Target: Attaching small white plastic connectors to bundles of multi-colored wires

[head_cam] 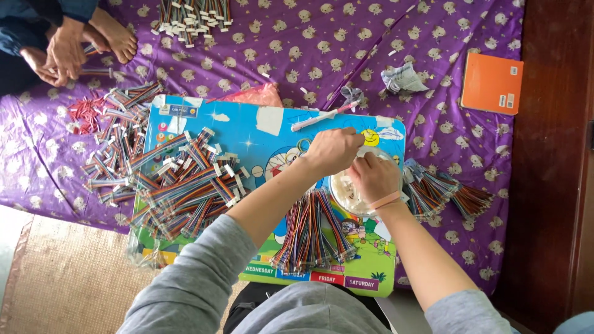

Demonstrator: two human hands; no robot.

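Both hands meet over the white bowl (346, 192): right hand (374, 179) curled, fingers dipped inside its rim, grip contents unclear; left hand (333, 150) loosely fisted just above-left, holding unclear; cut rainbow wire bundle (312, 235) lies below them, long axis toward the body.

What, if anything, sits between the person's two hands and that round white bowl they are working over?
Nothing visible does. The left hand and right hand are both directly over the white bowl, fingers meeting above its rim. The fanned wire bundle lies beside the bowl, nearer the person, not in between.
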